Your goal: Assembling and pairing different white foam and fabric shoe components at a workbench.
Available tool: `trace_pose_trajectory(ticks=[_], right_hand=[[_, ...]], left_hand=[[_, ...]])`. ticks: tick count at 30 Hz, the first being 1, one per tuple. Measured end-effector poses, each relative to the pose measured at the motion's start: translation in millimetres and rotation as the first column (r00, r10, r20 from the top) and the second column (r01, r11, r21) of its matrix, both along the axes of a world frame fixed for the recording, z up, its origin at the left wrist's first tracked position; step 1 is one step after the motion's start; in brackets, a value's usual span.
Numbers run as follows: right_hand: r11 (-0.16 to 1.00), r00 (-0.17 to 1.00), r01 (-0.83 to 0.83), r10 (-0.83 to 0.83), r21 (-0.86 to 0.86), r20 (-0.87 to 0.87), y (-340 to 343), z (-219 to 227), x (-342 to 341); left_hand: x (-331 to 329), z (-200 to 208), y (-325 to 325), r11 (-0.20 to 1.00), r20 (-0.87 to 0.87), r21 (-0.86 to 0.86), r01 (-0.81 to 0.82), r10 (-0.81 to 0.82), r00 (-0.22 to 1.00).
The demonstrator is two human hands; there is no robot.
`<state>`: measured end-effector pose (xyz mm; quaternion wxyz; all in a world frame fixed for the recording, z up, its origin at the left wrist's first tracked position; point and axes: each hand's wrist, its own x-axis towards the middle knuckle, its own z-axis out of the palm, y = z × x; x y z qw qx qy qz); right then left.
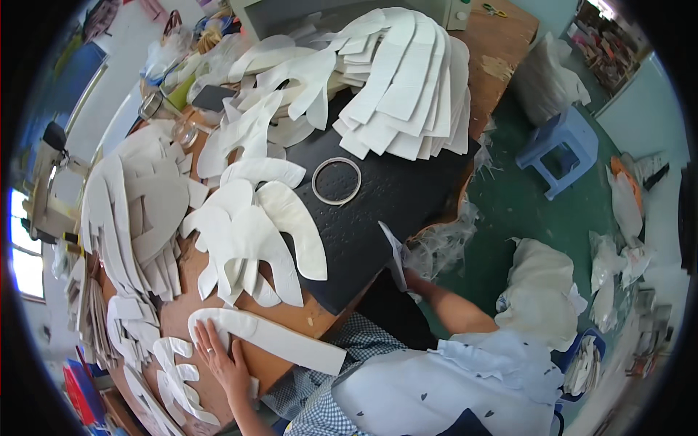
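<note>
My left hand point(222, 362) lies flat, fingers stretched, on the rounded end of a long curved white padding piece point(280, 338) at the table's near edge. Beyond the black mat's near edge, my right hand point(416, 283) grips the lower end of a thin white piece point(392, 251) standing on edge; most of its fingers are hidden. A loose heap of curved white cutouts point(251, 236) lies just beyond my left hand. On the black mat point(371, 218) rests a roll of tape point(337, 182), seen as a ring.
A tall fanned stack of white curved pieces point(407, 80) covers the mat's far end. More cutouts point(138, 211) pile up on the left. Clear plastic point(443, 243) hangs at the table edge. A blue stool point(560, 150) and a white sack point(542, 294) stand on the right.
</note>
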<state>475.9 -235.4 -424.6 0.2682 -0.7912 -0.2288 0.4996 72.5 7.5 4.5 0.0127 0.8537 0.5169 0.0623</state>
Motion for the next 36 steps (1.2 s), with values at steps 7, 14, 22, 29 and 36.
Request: trace_pose_trajectory(ticks=[7,14,22,29,36], right_hand=[[0.997,0.996,-0.017,0.01,0.081,0.09,82.1,67.8,-29.0],[0.989,0.973,-0.085,0.056,0.12,0.226,111.8,90.5,-23.5],[0.984,0.933,-0.12,0.065,0.135,0.355,95.6,100.1,-31.5],[0.842,0.858,0.501,-0.513,0.2,0.009,40.7,101.6,-19.4],[0.162,0.307,0.69,-0.948,0.705,-0.084,-14.2,196.5,61.5]], left_hand=[[13.4,-9.2,5.1,0.998,0.003,-0.013,0.069,-0.068,0.998],[12.9,-3.3,2.3,0.999,0.01,-0.011,0.051,-0.051,0.999],[4.5,-12.2,6.2,0.995,0.01,0.01,0.097,-0.097,0.995],[-2.1,-17.5,11.9,0.987,0.013,0.085,0.139,-0.14,0.99],[5.1,-20.1,12.7,0.978,0.046,0.088,0.19,-0.195,0.98]])
